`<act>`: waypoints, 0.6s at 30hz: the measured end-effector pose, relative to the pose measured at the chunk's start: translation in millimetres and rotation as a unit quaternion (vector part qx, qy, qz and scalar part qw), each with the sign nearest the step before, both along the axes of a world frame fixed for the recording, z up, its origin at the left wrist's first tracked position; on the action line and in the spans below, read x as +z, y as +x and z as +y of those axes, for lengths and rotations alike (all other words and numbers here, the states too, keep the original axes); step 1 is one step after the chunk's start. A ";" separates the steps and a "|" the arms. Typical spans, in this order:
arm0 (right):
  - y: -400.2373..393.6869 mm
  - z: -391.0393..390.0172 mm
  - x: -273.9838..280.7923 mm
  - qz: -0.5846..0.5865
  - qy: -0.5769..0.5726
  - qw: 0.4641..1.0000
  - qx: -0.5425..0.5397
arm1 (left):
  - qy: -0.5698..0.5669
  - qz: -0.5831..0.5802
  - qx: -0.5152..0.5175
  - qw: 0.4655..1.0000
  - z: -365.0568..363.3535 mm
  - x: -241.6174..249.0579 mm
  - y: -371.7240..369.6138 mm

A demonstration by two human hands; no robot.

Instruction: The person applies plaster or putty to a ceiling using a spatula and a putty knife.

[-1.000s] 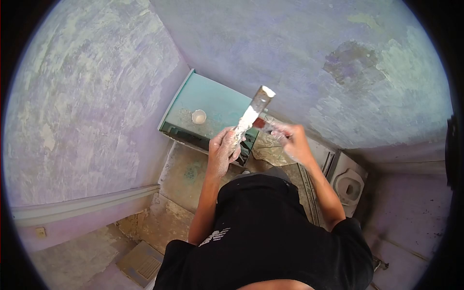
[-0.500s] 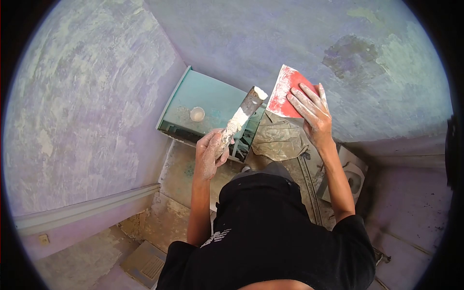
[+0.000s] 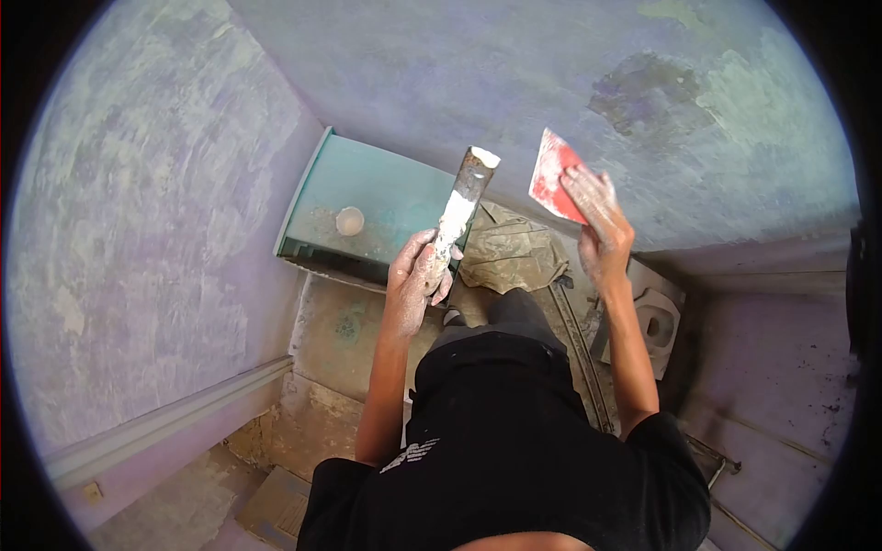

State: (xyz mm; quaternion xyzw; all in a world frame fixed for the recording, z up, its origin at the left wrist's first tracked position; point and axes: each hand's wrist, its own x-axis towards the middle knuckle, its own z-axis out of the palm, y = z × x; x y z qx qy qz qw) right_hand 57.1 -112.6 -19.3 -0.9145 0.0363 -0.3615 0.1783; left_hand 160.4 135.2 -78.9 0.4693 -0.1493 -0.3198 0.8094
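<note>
"Red scraper (image 3: 553, 176), where is it held?"
"In the right hand (image 3: 606, 241), tilted, apart from the long tool (image 3: 470, 182) gripped by the left hand (image 3: 405, 286); no putty (image 3: 454, 217) is being passed between them."

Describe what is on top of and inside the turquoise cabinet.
On the turquoise cabinet sits a round whitish container, with pale smudges beside it. The opening below is mostly dark, so its contents cannot be made out; the left hand hides part of it.

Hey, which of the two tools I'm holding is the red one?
The flat spreader in your right hand. The long, narrow tool in your left hand shows dark grey and white, no red.
</note>
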 end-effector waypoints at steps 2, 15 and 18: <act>-11.2 -0.9 -12.6 0.042 0.077 0.996 -0.004 | -0.021 0.019 -0.037 0.999 -14.9 -4.4 -0.5; -53.1 -87.5 -9.9 -0.062 0.846 0.529 0.030 | 0.104 -0.257 0.002 0.961 -125.5 7.4 12.4; -51.9 -118.4 -6.3 -0.061 0.882 0.458 0.095 | 0.108 -0.386 -0.003 0.916 -152.5 17.1 21.4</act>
